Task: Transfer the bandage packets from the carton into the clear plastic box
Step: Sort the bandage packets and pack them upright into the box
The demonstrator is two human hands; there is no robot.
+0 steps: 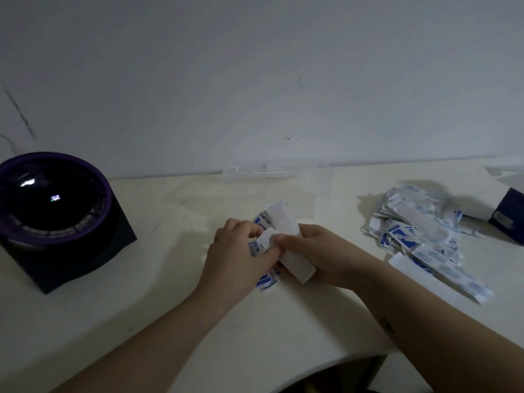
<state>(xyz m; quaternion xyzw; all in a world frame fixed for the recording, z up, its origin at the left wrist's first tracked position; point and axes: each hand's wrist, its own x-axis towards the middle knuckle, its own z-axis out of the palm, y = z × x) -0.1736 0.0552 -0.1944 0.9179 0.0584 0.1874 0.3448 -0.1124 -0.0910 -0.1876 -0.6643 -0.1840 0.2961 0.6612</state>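
Two hands [235, 252] [321, 248] hold bandage packets [296, 263] mid-table, clear plastic box [320, 191] just behind

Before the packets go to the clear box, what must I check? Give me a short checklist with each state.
1. Left hand and right hand grip the packet stack: ok.
2. Stack is even: not ok, packets stick out under the left hand.
3. Way to the clear plastic box is free: ok.
4. Box is open on top: cannot tell.
5. All packets gathered: not ok, a loose pile lies at the right.
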